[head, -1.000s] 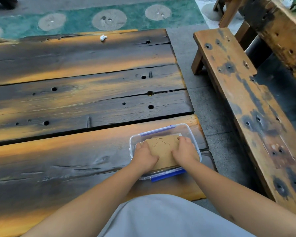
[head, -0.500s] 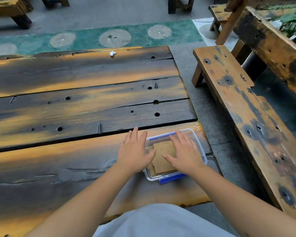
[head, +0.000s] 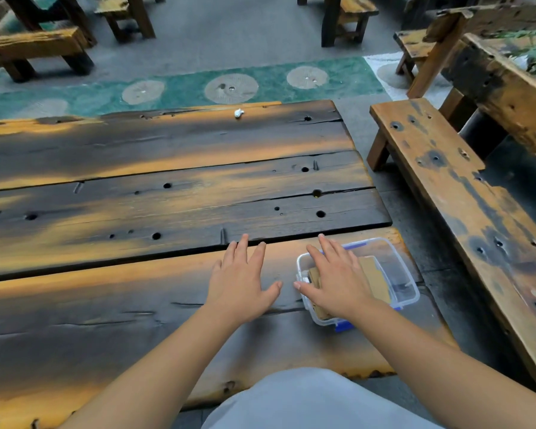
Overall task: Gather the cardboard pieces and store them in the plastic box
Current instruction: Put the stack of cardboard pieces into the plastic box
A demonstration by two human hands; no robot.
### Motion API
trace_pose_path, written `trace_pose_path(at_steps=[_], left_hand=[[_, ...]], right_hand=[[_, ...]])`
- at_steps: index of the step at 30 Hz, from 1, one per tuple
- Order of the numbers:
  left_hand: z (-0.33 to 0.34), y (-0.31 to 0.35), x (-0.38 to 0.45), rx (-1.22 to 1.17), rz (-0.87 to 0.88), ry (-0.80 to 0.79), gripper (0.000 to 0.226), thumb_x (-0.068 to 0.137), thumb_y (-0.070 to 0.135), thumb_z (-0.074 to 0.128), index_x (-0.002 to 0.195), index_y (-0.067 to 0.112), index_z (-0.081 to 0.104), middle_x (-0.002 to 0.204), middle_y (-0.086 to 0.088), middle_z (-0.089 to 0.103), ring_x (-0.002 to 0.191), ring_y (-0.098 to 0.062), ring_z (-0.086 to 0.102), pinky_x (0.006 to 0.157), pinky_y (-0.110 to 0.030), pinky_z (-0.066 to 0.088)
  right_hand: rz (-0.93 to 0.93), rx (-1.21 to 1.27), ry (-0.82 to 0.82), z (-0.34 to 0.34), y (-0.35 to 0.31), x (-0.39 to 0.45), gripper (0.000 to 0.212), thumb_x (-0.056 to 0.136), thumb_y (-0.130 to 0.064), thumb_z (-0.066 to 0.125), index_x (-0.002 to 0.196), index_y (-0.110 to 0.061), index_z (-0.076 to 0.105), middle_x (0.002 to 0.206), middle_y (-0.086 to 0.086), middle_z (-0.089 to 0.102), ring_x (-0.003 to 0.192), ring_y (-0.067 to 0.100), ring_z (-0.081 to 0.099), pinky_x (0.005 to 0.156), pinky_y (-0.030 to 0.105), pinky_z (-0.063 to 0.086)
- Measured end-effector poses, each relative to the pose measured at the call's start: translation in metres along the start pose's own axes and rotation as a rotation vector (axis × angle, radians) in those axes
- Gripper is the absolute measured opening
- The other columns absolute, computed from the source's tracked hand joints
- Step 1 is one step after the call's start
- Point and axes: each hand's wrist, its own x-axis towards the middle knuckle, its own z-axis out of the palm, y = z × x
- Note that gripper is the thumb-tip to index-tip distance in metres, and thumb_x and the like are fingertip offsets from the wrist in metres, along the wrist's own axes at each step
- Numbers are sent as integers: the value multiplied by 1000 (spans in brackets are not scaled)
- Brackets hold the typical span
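Note:
A clear plastic box (head: 407, 270) with blue clips stands near the right front corner of the dark wooden table (head: 167, 196). Brown cardboard pieces (head: 375, 277) lie stacked inside it. My right hand (head: 338, 278) hovers flat over the box's left half, fingers spread, holding nothing, and hides part of the cardboard. My left hand (head: 245, 278) is to the left of the box, above the bare tabletop, palm down with fingers apart and empty.
A small white crumpled scrap (head: 239, 113) lies near the table's far edge. A long wooden bench (head: 464, 193) with a backrest runs along the right side, across a narrow floor gap. More wooden benches (head: 37, 48) stand beyond the table.
Both hands have lifted off the cardboard in the box and opened. My left hand moved left, off the box, over the table. The view tilted up.

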Motion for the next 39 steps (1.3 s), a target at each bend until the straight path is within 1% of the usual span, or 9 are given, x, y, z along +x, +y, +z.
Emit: trace_pose_path(at_steps=[4,11,17,21,24,28,33,37,39], left_hand=[[-5,-12,-3,-9,21,-4,89,76,74,27,153,30,15,164,-7,9,150,-29,10,116,-47,25],[-15,-9,13,-34,113,7,82,79,72,33,148,29,26,158,-5,28,145,-27,24,112,-47,32],[-19,4,18,-77,300,-2,82,78,71,32,147,27,30,156,-6,31,144,-27,27,112,-46,33],[-18,21,11,-105,509,41,68,77,65,41,133,27,42,137,-2,47,128,-25,44,97,-40,44],[-20,38,11,-108,565,-4,66,77,63,44,132,28,41,141,-4,43,130,-25,42,97,-40,44],[-17,78,-3,-70,735,-55,71,77,63,45,138,25,39,146,-5,40,132,-25,40,101,-42,43],[-15,143,-24,1,956,-84,72,79,64,44,138,23,40,143,-4,42,133,-25,39,105,-41,37],[-2,204,-52,22,1082,-139,78,85,65,42,149,24,26,159,-9,23,145,-29,22,113,-46,27],[6,234,-69,47,1140,-157,80,84,66,41,151,25,23,161,-8,19,147,-28,17,116,-48,25]], right_hand=[[12,-18,8,-3,-13,0,98,70,-85,19,154,-34,18,167,-1,5,152,19,4,121,48,11],[82,-31,-27,-13,-9,-23,96,73,-83,20,155,-35,9,167,-1,1,152,18,-3,120,48,5],[276,-73,19,-19,-8,-52,99,72,-83,15,156,-30,13,167,1,8,152,20,6,119,49,11],[424,-55,55,-13,-11,-83,99,73,-85,13,155,-30,16,167,0,7,152,20,6,119,50,13],[497,-28,72,-12,-11,-102,99,73,-86,15,155,-31,13,167,0,5,152,20,5,119,51,13],[670,46,109,-13,-3,-150,97,73,-86,21,155,-33,13,167,-1,1,152,20,4,120,51,13],[861,110,188,-20,20,-222,91,79,-81,32,154,-34,14,167,-1,1,152,19,5,120,51,11],[1022,140,236,-19,42,-285,92,80,-82,31,155,-34,11,167,-2,0,152,19,3,120,50,11],[1095,158,255,-17,50,-316,91,81,-81,32,155,-33,12,167,-2,1,152,19,5,120,50,13]])
